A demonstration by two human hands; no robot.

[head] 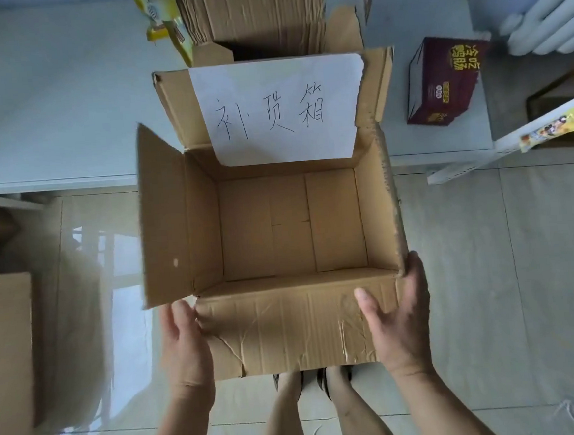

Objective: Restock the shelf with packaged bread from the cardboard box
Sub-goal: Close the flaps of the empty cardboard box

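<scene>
You have two hands in view, the left hand [185, 342] and the right hand [398, 315], one at each near corner of one open cardboard box [301, 333]. That box shows four flaps and carries one white paper sheet [280, 111] with three handwritten characters. You can count no bread packages inside it; only its bare bottom shows. Beyond it you see one more cardboard box [256, 13], and a third one [3, 342] sits at the left edge. You also have one dark red carton [439, 81], one yellow packet [163, 17] at the top and one white radiator [544, 8].
</scene>
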